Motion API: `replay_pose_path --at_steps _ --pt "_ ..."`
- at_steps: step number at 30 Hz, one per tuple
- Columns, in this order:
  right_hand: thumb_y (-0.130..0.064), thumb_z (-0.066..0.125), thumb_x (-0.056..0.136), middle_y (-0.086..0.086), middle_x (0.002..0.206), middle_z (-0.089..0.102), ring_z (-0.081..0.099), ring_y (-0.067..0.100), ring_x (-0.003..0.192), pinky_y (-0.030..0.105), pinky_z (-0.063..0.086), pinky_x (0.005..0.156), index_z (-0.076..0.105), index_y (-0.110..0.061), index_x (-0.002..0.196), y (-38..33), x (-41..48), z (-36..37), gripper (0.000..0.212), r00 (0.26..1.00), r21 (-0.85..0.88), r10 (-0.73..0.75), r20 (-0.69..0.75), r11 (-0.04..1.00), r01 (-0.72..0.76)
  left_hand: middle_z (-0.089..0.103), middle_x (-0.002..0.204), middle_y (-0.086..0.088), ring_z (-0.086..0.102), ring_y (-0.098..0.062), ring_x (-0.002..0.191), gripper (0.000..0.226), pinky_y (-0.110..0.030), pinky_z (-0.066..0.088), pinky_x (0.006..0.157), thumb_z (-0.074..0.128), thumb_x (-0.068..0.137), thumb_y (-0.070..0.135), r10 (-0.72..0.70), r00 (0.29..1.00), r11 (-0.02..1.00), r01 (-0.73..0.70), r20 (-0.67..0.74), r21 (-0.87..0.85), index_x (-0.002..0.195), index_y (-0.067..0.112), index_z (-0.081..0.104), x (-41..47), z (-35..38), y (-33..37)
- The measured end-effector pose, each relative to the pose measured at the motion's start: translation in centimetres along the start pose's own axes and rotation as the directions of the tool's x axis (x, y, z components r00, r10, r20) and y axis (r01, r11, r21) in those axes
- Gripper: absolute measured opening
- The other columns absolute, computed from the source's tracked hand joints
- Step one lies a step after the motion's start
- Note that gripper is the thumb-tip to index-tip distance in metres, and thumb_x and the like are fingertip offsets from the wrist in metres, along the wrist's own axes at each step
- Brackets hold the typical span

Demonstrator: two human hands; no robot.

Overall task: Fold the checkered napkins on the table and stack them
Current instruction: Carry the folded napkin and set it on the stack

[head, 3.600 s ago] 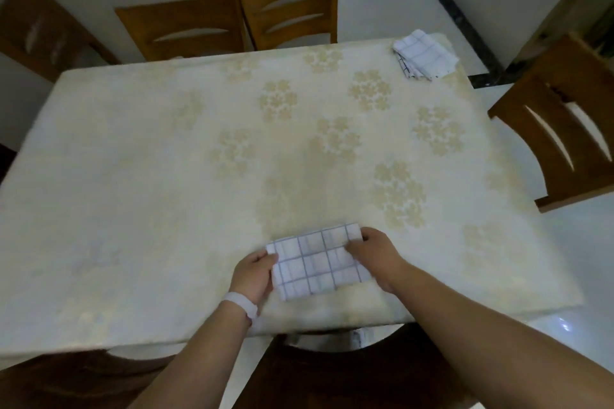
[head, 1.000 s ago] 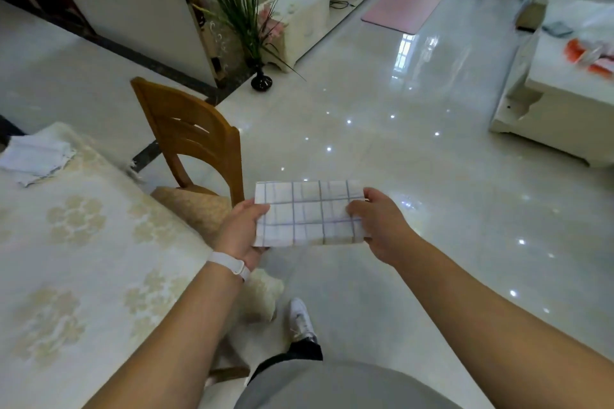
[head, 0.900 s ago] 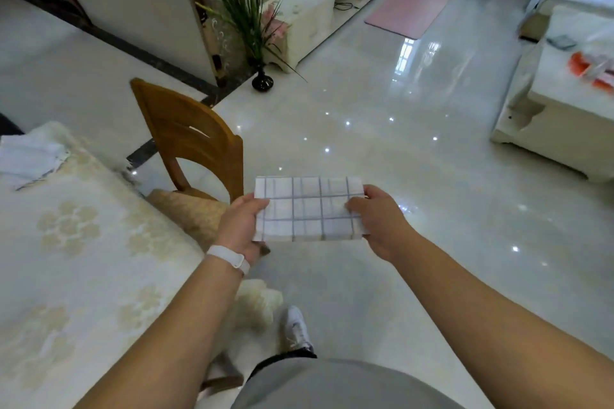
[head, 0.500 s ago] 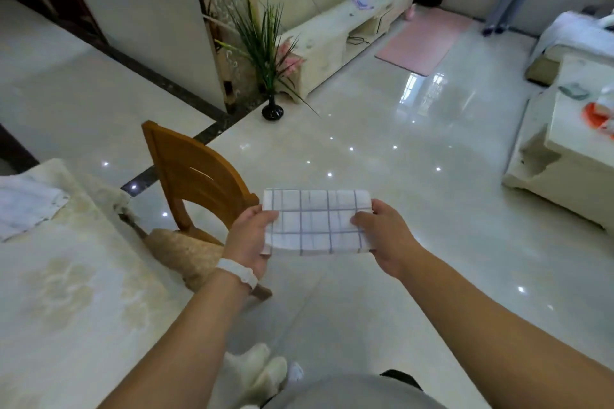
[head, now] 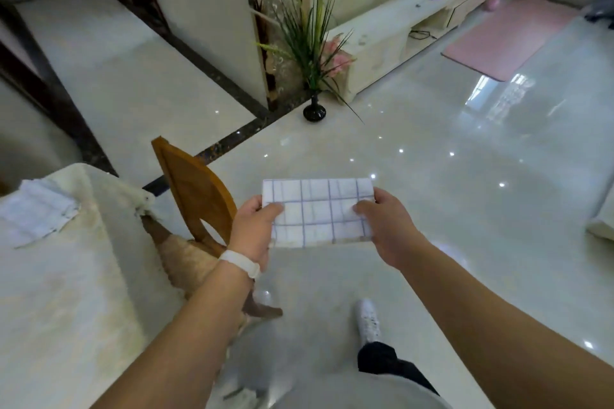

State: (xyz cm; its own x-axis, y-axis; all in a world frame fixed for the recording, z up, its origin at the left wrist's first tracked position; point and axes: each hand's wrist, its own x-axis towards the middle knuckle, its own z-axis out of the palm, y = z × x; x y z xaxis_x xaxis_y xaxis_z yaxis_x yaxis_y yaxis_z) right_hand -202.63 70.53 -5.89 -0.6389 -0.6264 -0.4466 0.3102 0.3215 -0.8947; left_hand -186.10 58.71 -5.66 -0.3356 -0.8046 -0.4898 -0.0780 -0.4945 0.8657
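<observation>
A folded white napkin with blue checks (head: 317, 209) is held flat in the air over the floor, to the right of the table. My left hand (head: 254, 231) grips its left end and my right hand (head: 385, 226) grips its right end, thumbs on top. A stack of folded checkered napkins (head: 36, 212) lies on the table's far corner at the left. The table (head: 50, 302) wears a pale floral cloth.
A wooden chair (head: 194, 196) stands between the table and the held napkin, its back just left of my left hand. A black vase with a plant (head: 314, 111) stands on the glossy tile floor ahead. My foot in a white shoe (head: 367, 320) is below the napkin.
I lifted the folded napkin off the table and have walked around the table's right side with it in both hands. The stack and the chair have come closer.
</observation>
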Motion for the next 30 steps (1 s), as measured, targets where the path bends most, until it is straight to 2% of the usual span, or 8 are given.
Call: replay_pose_path --at_steps 2,6,13,17,20,24,27,30 --pt "-0.004 0.057 0.081 0.012 0.1 0.07 0.068 0.032 0.097 0.05 0.056 0.086 0.066 -0.012 0.103 -1.8 2.9 -1.2 0.025 0.999 -0.019 0.008 0.038 1.0 -0.007 0.069 0.104 -0.02 0.067 -0.037 0.094 0.017 -0.054 0.054 0.084 0.058 0.09 0.004 -0.014 0.999 1.0 0.013 -0.045 -0.026 0.105 0.007 0.064 1.5 2.5 1.0" --pt "-0.008 0.056 0.081 0.009 0.101 0.071 0.068 0.029 0.095 0.053 0.055 0.088 0.066 -0.016 0.099 -5.5 8.1 -3.7 0.023 0.992 -0.082 -0.013 0.128 0.996 0.024 0.068 0.101 -0.019 0.065 -0.033 0.087 0.017 -0.04 0.055 0.069 0.057 0.089 0.003 -0.024 0.994 0.996 0.014 -0.108 -0.088 0.105 0.007 0.064 3.9 7.1 3.1" --pt "-0.005 0.054 0.088 0.004 0.105 0.069 0.066 0.025 0.098 0.05 0.054 0.091 0.063 -0.023 0.103 -9.6 14.8 -4.9 0.025 0.968 -0.144 -0.013 0.25 0.988 0.051 0.068 0.109 -0.014 0.064 -0.033 0.1 0.016 -0.051 0.052 0.09 0.056 0.093 0.012 0.031 0.979 0.998 -0.04 -0.201 -0.04 0.105 0.018 0.064 5.8 11.3 6.2" --pt "-0.006 0.054 0.089 0.005 0.106 0.069 0.065 0.025 0.098 0.05 0.053 0.093 0.064 -0.019 0.111 -10.9 17.1 -3.7 0.028 0.948 -0.176 0.019 0.318 0.984 0.04 0.068 0.106 -0.012 0.063 -0.033 0.101 0.013 -0.053 0.051 0.091 0.056 0.094 0.015 0.051 0.966 0.998 -0.056 -0.254 -0.012 0.101 0.022 0.064 7.5 11.3 8.1" --pt "-0.006 0.053 0.089 0.005 0.109 0.068 0.065 0.024 0.1 0.049 0.053 0.093 0.064 -0.02 0.112 -12.1 19.4 -1.9 0.03 0.939 -0.196 0.025 0.342 0.98 0.045 0.068 0.103 -0.011 0.064 -0.031 0.097 0.011 -0.048 0.054 0.085 0.055 0.094 0.015 0.048 0.956 0.997 -0.065 -0.29 -0.048 0.098 0.022 0.064 9.4 10.9 9.3" --pt "-0.006 0.053 0.089 0.003 0.105 0.069 0.065 0.024 0.097 0.045 0.054 0.088 0.065 -0.024 0.105 -13.4 22.4 1.0 0.027 0.928 -0.212 0.04 0.369 0.976 0.042 0.068 0.105 -0.013 0.064 -0.032 0.096 0.01 -0.051 0.054 0.087 0.056 0.093 0.014 0.013 0.942 0.993 -0.052 -0.334 -0.106 0.098 0.019 0.064 13.2 10.0 11.0" --pt "-0.005 0.053 0.087 0.004 0.104 0.07 0.066 0.025 0.098 0.049 0.054 0.091 0.066 -0.024 0.1 -14.7 25.6 4.0 0.026 0.926 -0.221 0.054 0.373 0.975 0.032 0.067 0.104 -0.015 0.064 -0.033 0.097 0.007 -0.051 0.053 0.087 0.058 0.092 0.013 0.023 0.929 0.99 -0.073 -0.368 -0.122 0.097 0.014 0.063 17.4 8.8 13.0" --pt "-0.013 0.057 0.081 0.003 0.108 0.069 0.066 0.027 0.101 0.052 0.053 0.092 0.065 -0.024 0.114 -16.6 29.0 8.2 0.036 0.924 -0.261 0.075 0.375 0.965 0.027 0.067 0.1 -0.016 0.063 -0.035 0.095 0.006 -0.05 0.052 0.083 0.059 0.09 0.013 0.055 0.92 0.981 -0.123 -0.389 -0.152 0.093 0.014 0.064 22.3 6.6 15.5"
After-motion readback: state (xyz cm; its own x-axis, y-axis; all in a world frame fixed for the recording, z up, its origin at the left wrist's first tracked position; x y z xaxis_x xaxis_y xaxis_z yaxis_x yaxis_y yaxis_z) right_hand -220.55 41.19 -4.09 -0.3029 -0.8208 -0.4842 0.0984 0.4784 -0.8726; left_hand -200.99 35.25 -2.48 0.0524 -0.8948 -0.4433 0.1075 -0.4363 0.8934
